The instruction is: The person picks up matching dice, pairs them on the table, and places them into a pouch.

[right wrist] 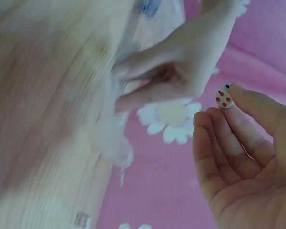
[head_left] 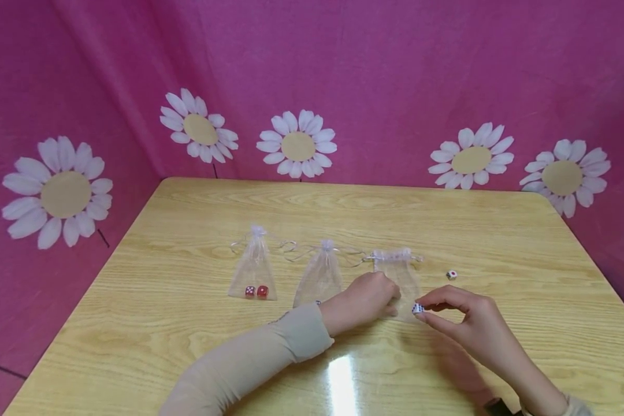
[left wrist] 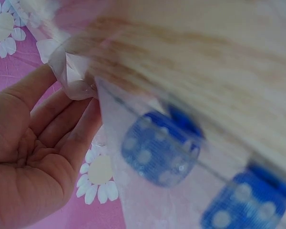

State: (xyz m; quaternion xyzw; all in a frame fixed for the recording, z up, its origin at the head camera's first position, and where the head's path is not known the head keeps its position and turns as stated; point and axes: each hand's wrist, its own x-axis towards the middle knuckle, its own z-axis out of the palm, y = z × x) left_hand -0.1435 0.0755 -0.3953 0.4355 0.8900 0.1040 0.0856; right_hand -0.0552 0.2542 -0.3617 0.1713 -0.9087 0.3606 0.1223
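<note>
My left hand (head_left: 365, 299) pinches the sheer white drawstring bag (head_left: 407, 283) on the right, which lies on the table with its gathered hem toward the back. Just right of that bag, my right hand (head_left: 470, 316) holds a white die (head_left: 418, 308) between thumb and fingertips; red and dark dots show on it in the right wrist view. A second white die (head_left: 451, 275) lies on the table behind my right hand. Blue dice (left wrist: 161, 149) with white dots show large through sheer fabric in the left wrist view, beside my left fingers (left wrist: 80, 138).
To the left stand two more sheer bags with cinched necks: one holds two red dice (head_left: 262, 291), while the middle bag (head_left: 319, 278) is partly behind my left forearm. Their thin cords (head_left: 291, 247) spread across the wooden table (head_left: 197, 358). Pink flowered cloth (head_left: 374, 69) surrounds the back and sides.
</note>
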